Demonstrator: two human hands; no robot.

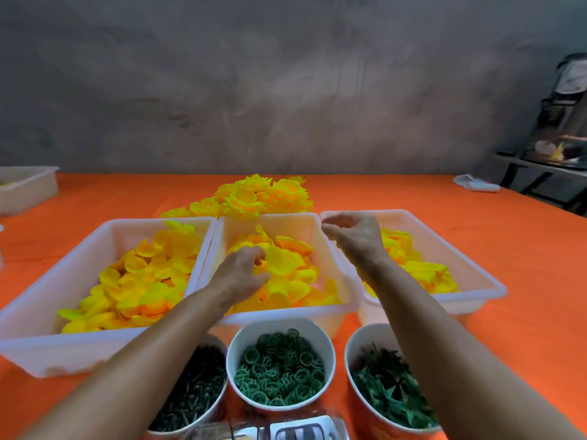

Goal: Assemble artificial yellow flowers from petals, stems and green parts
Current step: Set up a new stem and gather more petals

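1. Head view: an orange tabletop (524, 255) carries three white plastic bins in a row, each holding loose yellow petals.
2. The left hand (238, 274) reaches into the middle bin (286, 319); its fingers (259, 260) curl around a yellow petal (279, 258) lying on top of the heap there, pinching its edge.
3. The right hand (352, 236) hangs above the gap between the middle bin and the right bin (476, 300), wrist bent, fingers drawn together at the tips; whether they hold something small I cannot tell.
4. The left bin (38, 338) is the fullest, its petals rounder and flatter.
5. Behind the bins, a pile of finished yellow flowers (260, 196) lies on the cloth.
6. Nearest the camera stand three round cups: the left cup (197, 385) with dark green stems, partly hidden by the left forearm; the middle cup (279, 369) with green ring-shaped parts; the right cup (390, 385) with green leafy pieces.
7. A further white bin (25, 188) stands at the far left edge, and a small white object (475, 183) lies at the far right.
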